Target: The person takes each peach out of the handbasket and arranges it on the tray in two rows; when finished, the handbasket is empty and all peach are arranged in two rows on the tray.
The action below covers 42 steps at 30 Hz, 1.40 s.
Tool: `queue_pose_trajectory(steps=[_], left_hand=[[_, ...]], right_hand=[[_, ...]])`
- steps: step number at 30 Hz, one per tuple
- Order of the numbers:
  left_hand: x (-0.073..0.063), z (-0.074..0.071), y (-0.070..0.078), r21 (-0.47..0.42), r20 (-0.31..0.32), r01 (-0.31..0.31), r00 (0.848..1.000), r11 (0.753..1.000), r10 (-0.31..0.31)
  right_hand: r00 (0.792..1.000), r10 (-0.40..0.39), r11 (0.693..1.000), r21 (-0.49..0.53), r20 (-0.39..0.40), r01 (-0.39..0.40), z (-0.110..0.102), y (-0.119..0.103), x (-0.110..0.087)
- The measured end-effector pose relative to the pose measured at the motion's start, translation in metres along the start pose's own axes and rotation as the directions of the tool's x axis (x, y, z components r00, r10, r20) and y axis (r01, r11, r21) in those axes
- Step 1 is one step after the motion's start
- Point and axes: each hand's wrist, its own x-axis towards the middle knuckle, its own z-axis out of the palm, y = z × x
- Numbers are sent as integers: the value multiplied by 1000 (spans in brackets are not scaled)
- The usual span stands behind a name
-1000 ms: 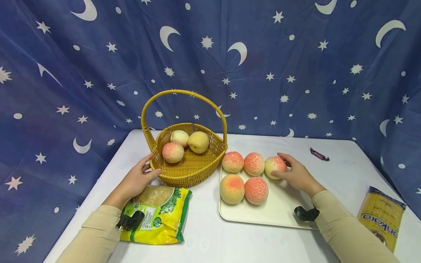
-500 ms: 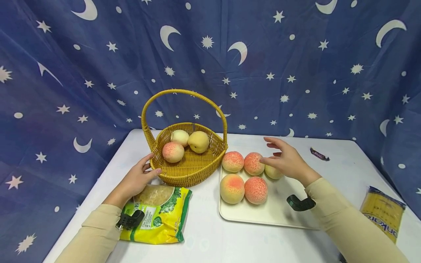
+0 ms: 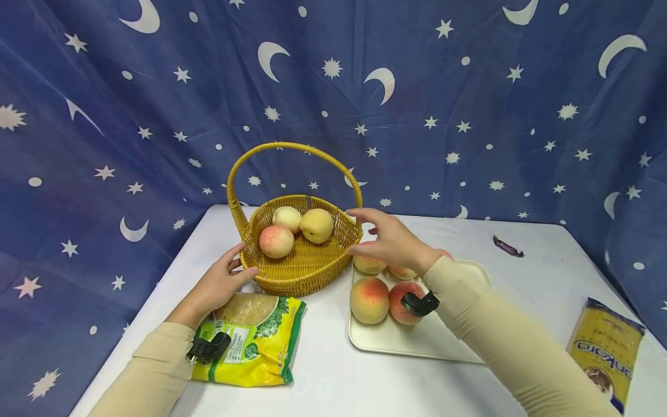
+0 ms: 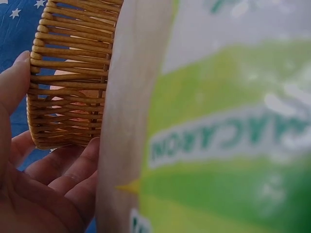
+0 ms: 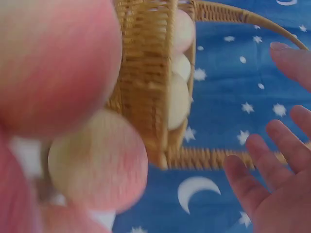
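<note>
Your left hand (image 3: 221,284) cups the left end of the basket (image 3: 307,282) between thumb and fingers, while your right hand (image 3: 393,240) — fingers parted, holding nothing — hovers beside its right end. Three fruits (image 3: 277,241) lie inside the basket; peaches (image 3: 369,300) sit on the tray (image 3: 432,341) to its right.

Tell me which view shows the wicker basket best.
The head view: the wicker basket shows nearly whole, with its handle and three fruits inside. The left wrist view has only some woven wall; the right wrist view, a blurred side and parts of the handle.
</note>
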Motion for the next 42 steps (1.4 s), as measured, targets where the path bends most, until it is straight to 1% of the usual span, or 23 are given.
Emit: queue_pose_trajectory(steps=[4,7,11,14,16,21,29,36,39,42], left_hand=[[0,-1,0,7,-4,4,1000,1000,-4],[-1,-1,0,4,-8,8,1000,1000,-8],[-1,-1,-1,-4,-6,-2,1000,1000,2],[0,0,-2,-4,-5,-6,1000,1000,6],[0,0,-1,-3,-8,-4,1000,1000,4],[0,-1,-1,2,-9,3,1000,1000,-3],[0,-1,-1,6,-2,9,1000,1000,-9],[2,0,-1,-14,-12,5,1000,1000,-6],[2,0,-2,-20,-14,-1,1000,1000,1],[2,0,-3,-19,-13,0,1000,1000,0]], right_hand=[[999,22,1000,-17,38,-21,20,-5,20],[996,54,999,1,69,-54,36,-8,34],[991,91,995,31,101,-94,57,-14,49],[988,92,995,25,126,-96,73,-17,58],[988,81,997,-5,134,-81,81,-18,63],[988,63,998,-37,144,-58,99,-17,74],[986,99,993,-79,134,-89,117,-18,82],[978,134,984,-137,161,-112,121,-17,87],[974,136,981,-163,179,-107,123,-17,88],[975,126,981,-171,181,-95,125,-16,88]])
